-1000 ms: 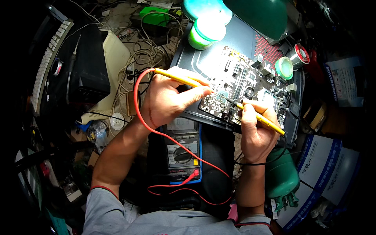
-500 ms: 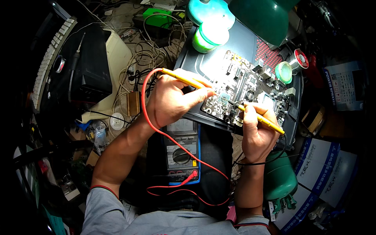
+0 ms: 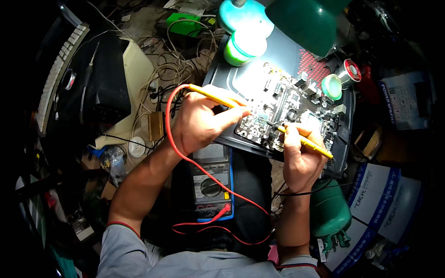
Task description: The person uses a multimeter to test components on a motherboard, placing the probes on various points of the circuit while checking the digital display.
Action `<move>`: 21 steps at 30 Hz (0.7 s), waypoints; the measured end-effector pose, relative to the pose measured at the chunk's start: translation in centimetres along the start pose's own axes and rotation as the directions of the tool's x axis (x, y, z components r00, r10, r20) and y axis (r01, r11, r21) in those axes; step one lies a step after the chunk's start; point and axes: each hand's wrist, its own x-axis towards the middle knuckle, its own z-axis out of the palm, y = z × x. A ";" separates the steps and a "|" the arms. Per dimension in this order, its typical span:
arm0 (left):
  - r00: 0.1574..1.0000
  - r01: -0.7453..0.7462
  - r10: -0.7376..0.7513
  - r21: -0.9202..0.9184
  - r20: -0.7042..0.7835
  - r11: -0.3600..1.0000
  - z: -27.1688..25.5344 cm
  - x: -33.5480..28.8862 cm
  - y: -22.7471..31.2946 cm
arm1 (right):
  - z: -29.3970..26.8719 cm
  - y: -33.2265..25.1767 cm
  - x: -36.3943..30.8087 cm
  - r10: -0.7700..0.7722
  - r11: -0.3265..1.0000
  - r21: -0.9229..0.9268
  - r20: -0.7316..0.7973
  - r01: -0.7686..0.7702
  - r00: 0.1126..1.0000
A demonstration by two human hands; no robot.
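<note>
My left hand grips a yellow test probe with a red lead, its tip down on a dark circuit board. My right hand holds a second yellow probe with a black lead, its black tip touching the board near the middle. A blue-edged multimeter lies below the board, between my forearms, with the red plug in its lower socket.
A green lamp shade lights the board from above. A green tape roll, a small green pot and a solder spool stand around it. A keyboard, cables and boxes crowd the sides.
Both probe tips have shifted slightly on the board; the right probe's tip moved a little left toward the board's middle. Hands keep their grip.
</note>
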 end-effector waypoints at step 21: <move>0.999 0.004 -0.006 -0.055 -0.037 0.998 0.2 -0.3 -0.3 | -0.3 0.2 -0.1 -0.047 0.999 0.000 -0.033 0.047 0.998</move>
